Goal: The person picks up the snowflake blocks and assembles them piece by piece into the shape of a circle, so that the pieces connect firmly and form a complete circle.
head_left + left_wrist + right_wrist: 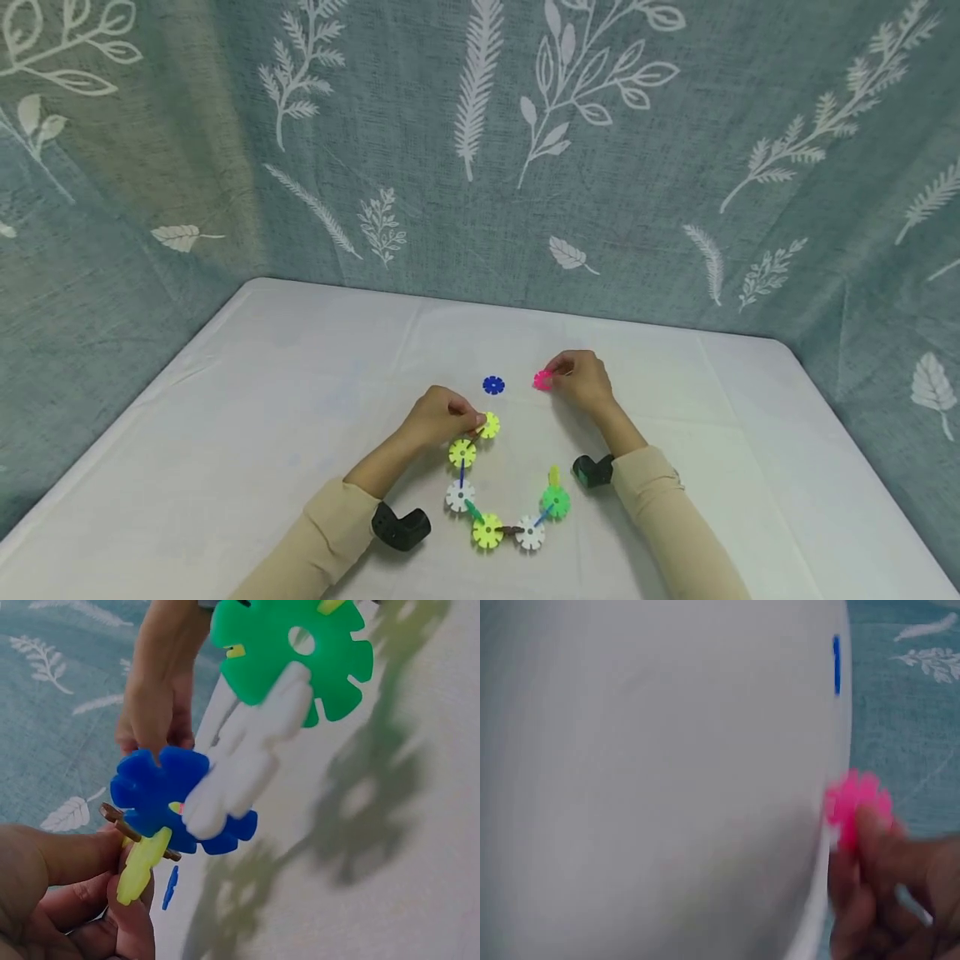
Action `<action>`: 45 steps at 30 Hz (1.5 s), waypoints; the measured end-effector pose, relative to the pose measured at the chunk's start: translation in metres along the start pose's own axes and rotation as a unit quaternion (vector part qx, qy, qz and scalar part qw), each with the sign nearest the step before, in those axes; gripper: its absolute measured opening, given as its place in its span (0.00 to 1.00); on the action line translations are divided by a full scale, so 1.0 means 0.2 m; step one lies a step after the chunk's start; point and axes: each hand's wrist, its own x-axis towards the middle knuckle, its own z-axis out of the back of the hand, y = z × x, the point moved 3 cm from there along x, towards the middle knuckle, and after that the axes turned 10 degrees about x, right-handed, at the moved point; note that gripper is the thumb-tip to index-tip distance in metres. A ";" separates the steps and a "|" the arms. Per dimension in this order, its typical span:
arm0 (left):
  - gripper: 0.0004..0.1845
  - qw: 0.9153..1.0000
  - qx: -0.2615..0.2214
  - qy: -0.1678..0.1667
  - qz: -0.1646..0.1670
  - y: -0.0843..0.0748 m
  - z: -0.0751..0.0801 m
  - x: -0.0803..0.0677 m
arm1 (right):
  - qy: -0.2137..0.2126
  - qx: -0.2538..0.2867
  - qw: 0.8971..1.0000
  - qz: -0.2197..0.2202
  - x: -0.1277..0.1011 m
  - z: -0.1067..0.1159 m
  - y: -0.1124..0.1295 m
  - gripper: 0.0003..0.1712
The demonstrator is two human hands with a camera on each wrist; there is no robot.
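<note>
In the head view my left hand (pixel 441 417) pinches a yellow notched flower disc (pixel 491 426) at one end of a curved chain of interlocked plastic discs. Yellow, white, blue, brown and green pieces make up the chain, with a green disc (pixel 557 502) near its other end. The left wrist view shows thumb and fingers on the yellow disc (pixel 142 868), close to a blue disc (pixel 154 784) of the chain. Farther back, my right hand (pixel 585 381) holds a pink flower disc (pixel 542 381) between thumb and fingers, apart from the chain.
A loose blue disc (pixel 492 385) lies on the white-covered table (pixel 300 375), between the two hands and slightly beyond the left one. Black wrist devices (pixel 402 528) sit at both cuffs. A patterned grey-green curtain (pixel 420 200) surrounds the table's back and sides.
</note>
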 end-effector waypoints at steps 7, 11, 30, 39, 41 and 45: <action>0.10 1.000 -0.011 0.025 -0.007 -0.02 0.01 0.01 | 0.062 0.028 0.990 0.120 -0.18 -0.03 0.12 0.05; 0.11 0.999 -0.031 0.044 -0.002 -0.01 0.00 0.01 | 0.079 0.005 0.982 0.170 -0.27 -0.08 0.17 0.07; 0.10 0.999 -0.047 0.014 0.023 -0.04 -0.01 -0.03 | -0.021 -0.165 0.922 0.349 -0.40 -0.15 0.29 0.11; 0.10 0.998 -0.061 -0.019 0.025 -0.03 -0.04 -0.03 | -0.036 -0.186 0.900 0.392 -0.40 -0.17 0.32 0.11; 0.10 0.999 -0.021 -0.032 0.008 -0.03 -0.03 -0.04 | -0.028 -0.201 0.892 0.403 -0.41 -0.17 0.33 0.10; 0.09 0.984 0.115 -0.108 -0.078 -0.05 0.00 -0.07 | 0.000 -0.223 0.888 0.402 -0.39 -0.18 0.33 0.07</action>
